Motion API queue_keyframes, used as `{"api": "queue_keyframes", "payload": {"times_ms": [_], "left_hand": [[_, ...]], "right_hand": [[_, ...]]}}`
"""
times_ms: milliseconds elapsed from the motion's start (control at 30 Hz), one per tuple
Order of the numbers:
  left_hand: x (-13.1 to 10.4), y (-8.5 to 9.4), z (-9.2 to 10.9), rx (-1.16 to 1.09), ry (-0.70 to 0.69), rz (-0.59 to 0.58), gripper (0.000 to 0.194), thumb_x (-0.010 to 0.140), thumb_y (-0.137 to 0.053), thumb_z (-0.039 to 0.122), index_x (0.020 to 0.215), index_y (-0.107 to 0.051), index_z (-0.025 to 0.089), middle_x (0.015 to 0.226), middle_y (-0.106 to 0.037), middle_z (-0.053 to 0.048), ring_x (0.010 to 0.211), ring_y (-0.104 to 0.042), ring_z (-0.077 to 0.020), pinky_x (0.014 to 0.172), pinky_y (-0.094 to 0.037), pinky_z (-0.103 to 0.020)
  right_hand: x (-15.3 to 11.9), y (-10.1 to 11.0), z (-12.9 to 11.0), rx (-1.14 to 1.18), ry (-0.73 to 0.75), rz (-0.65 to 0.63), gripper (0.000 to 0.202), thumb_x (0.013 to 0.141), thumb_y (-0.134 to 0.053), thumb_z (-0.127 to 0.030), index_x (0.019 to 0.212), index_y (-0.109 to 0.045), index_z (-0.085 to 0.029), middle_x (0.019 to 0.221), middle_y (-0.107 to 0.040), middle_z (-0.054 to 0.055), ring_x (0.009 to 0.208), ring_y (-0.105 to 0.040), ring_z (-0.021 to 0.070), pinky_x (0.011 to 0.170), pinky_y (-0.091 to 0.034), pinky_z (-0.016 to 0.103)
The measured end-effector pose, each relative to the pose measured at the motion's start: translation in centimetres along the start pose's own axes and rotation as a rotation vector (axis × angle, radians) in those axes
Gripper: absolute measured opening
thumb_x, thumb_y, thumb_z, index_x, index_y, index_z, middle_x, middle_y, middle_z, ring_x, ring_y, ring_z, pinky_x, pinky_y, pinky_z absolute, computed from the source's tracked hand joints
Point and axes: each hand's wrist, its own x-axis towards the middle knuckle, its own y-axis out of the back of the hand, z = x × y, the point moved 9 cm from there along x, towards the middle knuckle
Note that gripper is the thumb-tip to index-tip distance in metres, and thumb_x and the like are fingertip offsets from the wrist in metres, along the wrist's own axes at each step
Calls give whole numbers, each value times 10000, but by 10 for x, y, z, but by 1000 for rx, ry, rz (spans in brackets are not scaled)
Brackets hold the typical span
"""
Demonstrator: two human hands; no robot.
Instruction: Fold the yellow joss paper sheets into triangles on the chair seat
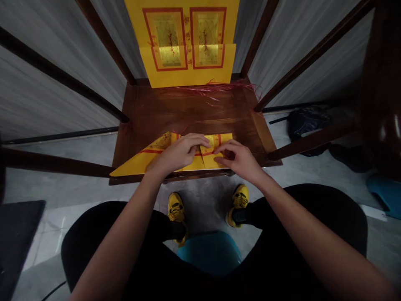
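A yellow paper sheet (138,164) with red borders and gold patches lies along the front edge of a dark wooden chair seat (194,110). Its left end is folded to a long point, and a crease shows between my hands. My left hand (184,150) rests over the middle of the sheet, fingers stretched to the right and slightly bent, partly covering it. On the sheet's right part, my right hand (236,156) touches the paper with curved fingers, its thumb apart from the forefinger. The undersides of both hands are hidden.
Larger yellow printed sheets (188,77) lean at the seat's back. Pink-red strings (216,88) lie before them. Wooden bars (291,54) rise at the sides. A blue stool (209,251) shows between my legs, and a dark bag (308,125) sits on the floor at right.
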Motion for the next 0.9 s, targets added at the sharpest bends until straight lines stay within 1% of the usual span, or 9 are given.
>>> {"api": "queue_keyframes", "payload": {"times_ms": [100,167,233,333,467,533,700,767,900], "left_hand": [[1,-1,7,52,13,-24,288,1063,-570,216,1256,-782,244,1362,-760,-90,1380,-658,-259,1242,-486,-494],[2,-1,9,71,20,-43,266,1080,-627,350,1278,-774,249,1343,-741,-95,1331,-672,-266,1213,-501,-484],[2,-1,9,62,32,-60,280,1080,-642,401,1275,-778,253,1337,-714,-97,1297,-677,-264,1200,-504,-476],[1,0,8,31,43,-60,257,1078,-644,391,1234,-796,254,1304,-696,-88,1271,-678,-259,1189,-506,-465],[2,1,8,13,49,-46,243,1079,-641,379,1208,-802,250,1270,-700,-80,1238,-684,-253,1156,-522,-446],[2,1,9,15,44,-45,243,1080,-640,371,1212,-798,242,1277,-704,-83,1236,-685,-250,1156,-521,-444],[2,0,11,26,35,-40,234,1089,-626,345,1216,-787,232,1279,-713,-86,1246,-682,-249,1164,-512,-446],[2,0,11,39,36,-44,232,1091,-621,344,1217,-788,244,1283,-712,-82,1258,-675,-253,1169,-507,-454],[0,-2,10,46,27,-39,240,1098,-606,344,1223,-784,242,1315,-702,-87,1294,-657,-255,1191,-491,-455]], "right_hand": [[1,1,-7,19,45,-11,105,929,-802,-323,1001,-853,-267,1022,-744,48,907,-665,220,848,-521,387],[2,6,-8,66,24,-45,144,936,-802,-361,1036,-856,-273,1065,-792,51,956,-703,234,899,-537,410],[3,10,-4,117,-38,-85,216,916,-822,-397,1086,-852,-267,1071,-819,50,957,-726,237,915,-552,415],[3,12,3,130,-115,-151,277,909,-828,-453,1097,-852,-251,1027,-835,48,931,-741,236,908,-565,413],[1,7,2,113,-111,-203,333,968,-756,-538,1119,-847,-255,1125,-842,59,992,-750,249,897,-568,404],[0,5,0,117,-113,-219,362,974,-748,-555,1143,-833,-247,1099,-837,60,961,-748,243,848,-565,386],[-1,-1,3,151,-165,-275,477,854,-875,-553,1198,-791,-234,898,-789,24,813,-710,218,742,-540,358],[0,-1,7,156,-176,-281,492,831,-892,-559,1188,-788,-236,890,-775,20,803,-697,215,733,-537,359],[2,4,9,109,-158,-258,486,844,-881,-572,1187,-795,-238,935,-764,25,828,-680,213,740,-529,357]]}}
